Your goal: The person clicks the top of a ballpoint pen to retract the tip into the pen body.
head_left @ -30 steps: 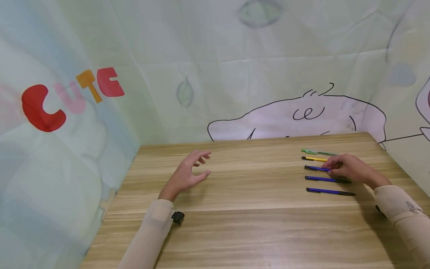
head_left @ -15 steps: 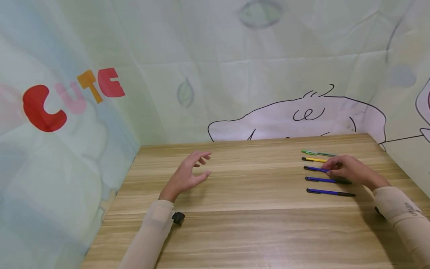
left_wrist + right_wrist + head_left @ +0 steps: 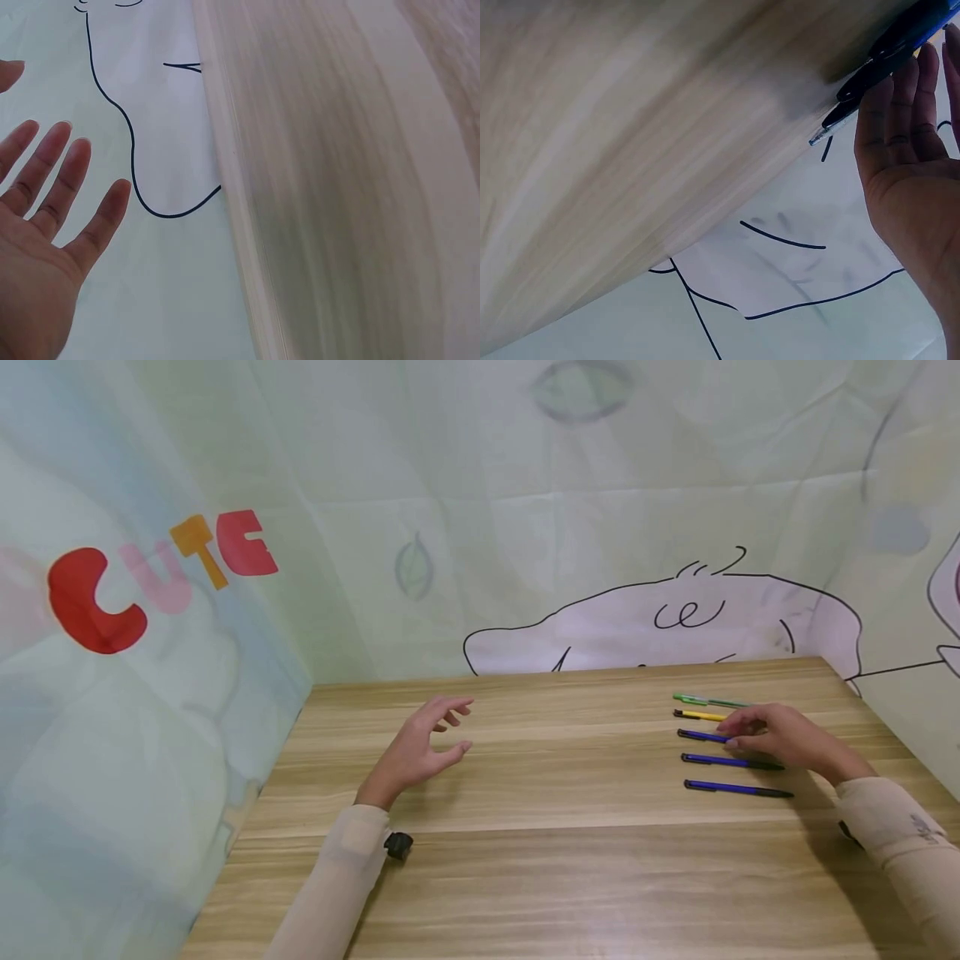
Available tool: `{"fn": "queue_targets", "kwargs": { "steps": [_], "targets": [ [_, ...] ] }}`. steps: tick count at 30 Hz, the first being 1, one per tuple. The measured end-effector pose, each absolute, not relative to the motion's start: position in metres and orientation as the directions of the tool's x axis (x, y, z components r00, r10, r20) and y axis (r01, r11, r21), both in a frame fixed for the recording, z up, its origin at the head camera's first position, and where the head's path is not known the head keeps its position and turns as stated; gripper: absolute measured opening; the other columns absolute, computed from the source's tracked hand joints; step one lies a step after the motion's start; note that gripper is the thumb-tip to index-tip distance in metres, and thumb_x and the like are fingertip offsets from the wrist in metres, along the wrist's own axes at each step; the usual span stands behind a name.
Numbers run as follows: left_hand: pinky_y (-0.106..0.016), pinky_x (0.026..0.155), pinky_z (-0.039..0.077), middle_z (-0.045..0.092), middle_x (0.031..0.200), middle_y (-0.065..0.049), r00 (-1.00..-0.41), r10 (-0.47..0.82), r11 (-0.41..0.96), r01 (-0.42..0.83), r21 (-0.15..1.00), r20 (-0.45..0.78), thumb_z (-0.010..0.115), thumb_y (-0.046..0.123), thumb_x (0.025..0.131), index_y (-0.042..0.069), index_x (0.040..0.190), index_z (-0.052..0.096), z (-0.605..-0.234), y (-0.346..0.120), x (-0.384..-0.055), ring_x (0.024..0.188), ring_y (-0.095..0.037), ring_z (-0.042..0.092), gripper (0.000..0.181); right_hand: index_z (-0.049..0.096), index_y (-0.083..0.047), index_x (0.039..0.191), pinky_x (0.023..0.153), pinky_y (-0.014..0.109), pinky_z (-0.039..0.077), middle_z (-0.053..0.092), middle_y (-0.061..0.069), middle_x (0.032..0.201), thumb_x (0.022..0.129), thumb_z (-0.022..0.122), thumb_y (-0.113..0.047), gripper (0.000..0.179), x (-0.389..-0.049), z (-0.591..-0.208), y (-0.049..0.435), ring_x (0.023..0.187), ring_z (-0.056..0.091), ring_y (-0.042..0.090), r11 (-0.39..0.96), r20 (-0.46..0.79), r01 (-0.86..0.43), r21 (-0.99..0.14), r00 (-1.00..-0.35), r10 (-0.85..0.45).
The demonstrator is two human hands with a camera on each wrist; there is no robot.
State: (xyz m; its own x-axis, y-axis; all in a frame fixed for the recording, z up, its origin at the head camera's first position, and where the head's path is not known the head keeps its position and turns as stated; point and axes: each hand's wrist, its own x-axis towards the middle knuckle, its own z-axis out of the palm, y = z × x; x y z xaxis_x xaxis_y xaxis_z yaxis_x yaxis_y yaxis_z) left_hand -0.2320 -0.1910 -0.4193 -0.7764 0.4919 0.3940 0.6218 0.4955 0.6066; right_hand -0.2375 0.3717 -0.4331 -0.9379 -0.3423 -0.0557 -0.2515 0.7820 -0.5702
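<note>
Five pens point(image 3: 731, 762) lie on the counter point(image 3: 525, 877): right hand point(image 3: 787, 740) pinches middle pen point(image 3: 702, 737); left hand point(image 3: 415, 748), thumb and fingers apart.

The left hand point(image 3: 415, 745) is spread; the right hand point(image 3: 782, 737) pinches.

Side by side toward the far right corner of the table point(image 3: 525, 877) lie a green pen point(image 3: 707, 700), farthest, yellow pen point(image 3: 699, 716), pinched blue pen point(image 3: 702, 737), second blue pen point(image 3: 731, 762) and third blue pen point(image 3: 738, 789).
</note>
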Motion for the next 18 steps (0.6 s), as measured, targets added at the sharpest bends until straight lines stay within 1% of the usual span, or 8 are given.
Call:
{"fn": "queue_targets", "kwargs": {
  "steps": [4, 6, 10, 14, 18],
  "targets": [
    [-0.059, 0.090, 0.055, 0.061, 0.128, -0.012, -0.774, 0.492, 0.491, 0.625, 0.607, 0.399, 0.076, 0.016, 0.090, 0.020, 0.146, 0.053, -0.419, -0.190, -0.232, 0.109, -0.036, 0.062, 0.060, 0.071, -0.004, 0.120, 0.079, 0.019, 0.053, 0.073, 0.006, 0.111, 0.094, 0.074, -0.015, 0.029, -0.235, -0.433, 0.372, 0.095, 0.063, 0.004, 0.772, -0.053, -0.242, -0.587, -0.941, -0.334],
    [-0.058, 0.090, 0.056, 0.061, 0.127, -0.008, -0.774, 0.491, 0.491, 0.625, 0.606, 0.400, 0.076, 0.016, 0.090, 0.020, 0.146, 0.053, -0.419, -0.190, -0.232, 0.109, -0.035, 0.062, 0.060, 0.069, -0.003, 0.123, 0.079, 0.019, 0.053, 0.072, 0.007, 0.111, 0.094, 0.074, -0.017, 0.032, -0.234, -0.433, 0.372, 0.095, 0.063, 0.005, 0.763, -0.055, -0.236, -0.602, -0.941, -0.335],
    [-0.058, 0.090, 0.056, 0.060, 0.127, -0.004, -0.772, 0.492, 0.487, 0.627, 0.608, 0.402, 0.076, 0.017, 0.090, 0.021, 0.146, 0.053, -0.420, -0.190, -0.232, 0.109, -0.036, 0.062, 0.061, 0.068, -0.002, 0.124, 0.080, 0.018, 0.054, 0.071, 0.008, 0.111, 0.093, 0.075, -0.017, 0.035, -0.230, -0.432, 0.373, 0.096, 0.064, 0.005, 0.730, -0.041, -0.252, -0.635, -0.933, -0.358],
    [-0.058, 0.090, 0.056, 0.061, 0.127, -0.004, -0.767, 0.497, 0.482, 0.634, 0.605, 0.407, 0.076, 0.016, 0.090, 0.020, 0.146, 0.053, -0.422, -0.190, -0.233, 0.109, -0.036, 0.062, 0.061, 0.069, -0.004, 0.123, 0.080, 0.018, 0.055, 0.071, 0.007, 0.111, 0.091, 0.077, -0.017, 0.035, -0.226, -0.432, 0.374, 0.097, 0.065, 0.006, 0.690, -0.019, -0.291, -0.662, -0.914, -0.404],
    [-0.058, 0.090, 0.056, 0.061, 0.127, -0.008, -0.764, 0.498, 0.479, 0.636, 0.605, 0.409, 0.076, 0.015, 0.090, 0.019, 0.146, 0.053, -0.422, -0.189, -0.234, 0.108, -0.037, 0.062, 0.061, 0.070, -0.005, 0.121, 0.080, 0.018, 0.055, 0.071, 0.007, 0.110, 0.089, 0.079, -0.018, 0.035, -0.223, -0.432, 0.372, 0.097, 0.066, 0.007, 0.654, -0.013, -0.305, -0.692, -0.901, -0.433]
  ]
}}
